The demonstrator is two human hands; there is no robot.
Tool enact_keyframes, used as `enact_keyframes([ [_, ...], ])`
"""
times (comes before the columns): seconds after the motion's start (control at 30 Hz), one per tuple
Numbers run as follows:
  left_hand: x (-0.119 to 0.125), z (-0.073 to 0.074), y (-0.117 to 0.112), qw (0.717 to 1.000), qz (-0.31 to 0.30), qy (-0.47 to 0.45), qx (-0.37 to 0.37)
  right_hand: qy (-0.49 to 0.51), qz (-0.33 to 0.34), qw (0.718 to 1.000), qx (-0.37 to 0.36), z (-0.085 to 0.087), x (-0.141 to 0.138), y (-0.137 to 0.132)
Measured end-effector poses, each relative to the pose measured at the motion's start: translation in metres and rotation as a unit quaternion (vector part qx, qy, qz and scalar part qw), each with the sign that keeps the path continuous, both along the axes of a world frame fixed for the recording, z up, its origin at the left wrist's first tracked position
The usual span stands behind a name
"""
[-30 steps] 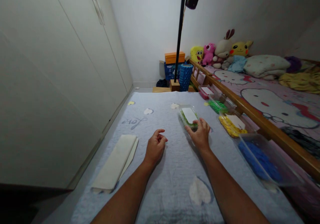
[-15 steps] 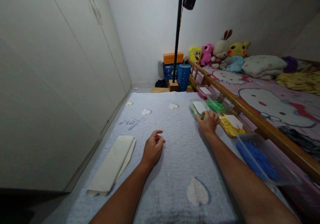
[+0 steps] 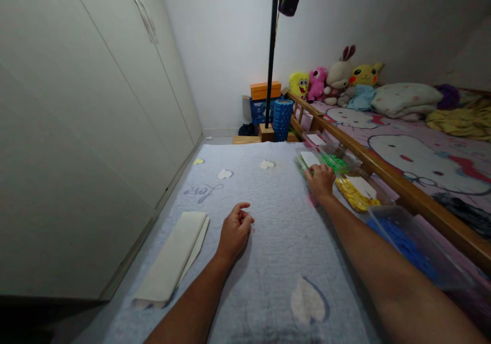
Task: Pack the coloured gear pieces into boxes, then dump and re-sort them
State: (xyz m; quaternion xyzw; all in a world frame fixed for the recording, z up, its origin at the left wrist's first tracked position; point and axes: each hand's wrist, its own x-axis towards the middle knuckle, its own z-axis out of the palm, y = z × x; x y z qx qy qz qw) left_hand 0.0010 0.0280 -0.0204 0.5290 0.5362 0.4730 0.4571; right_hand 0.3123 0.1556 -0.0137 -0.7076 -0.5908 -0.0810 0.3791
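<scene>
My right hand (image 3: pixel 321 181) is at the near end of a clear plastic box (image 3: pixel 309 158) with a white label and green contents, its fingers curled over the rim. The hand hides much of that box. My left hand (image 3: pixel 236 230) rests on the pale blue cloth (image 3: pixel 268 262), empty, its fingers loosely bent and apart. To its left lies a folded cream sheet (image 3: pixel 174 259). Beside the right hand stand a box of bright green pieces (image 3: pixel 335 162) and a box of yellow pieces (image 3: pixel 357 192). Nearer to me is an open box of blue pieces (image 3: pixel 402 246).
A wooden bed rail (image 3: pixel 383 175) runs along the right, with plush toys (image 3: pixel 337 80) and bedding behind it. A box with a red rim (image 3: pixel 315 139) sits at the far right corner. White wardrobe doors (image 3: pixel 95 129) line the left. A black pole (image 3: pixel 271 52) rises beyond the cloth.
My right hand and the box with green contents have shifted slightly away and to the right, closer to the bright green box. My left hand is nearly still.
</scene>
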Motion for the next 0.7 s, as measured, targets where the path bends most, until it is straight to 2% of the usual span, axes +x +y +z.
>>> enact_keyframes([
  [0.33,0.000,-0.002,0.000,1.000,-0.010,0.017,0.011,0.012,0.017,1.000,0.009,0.005,0.005,0.022],
  [0.7,0.000,0.002,0.000,1.000,-0.008,0.026,0.005,-0.037,-0.006,0.999,-0.030,0.001,0.012,0.042],
])
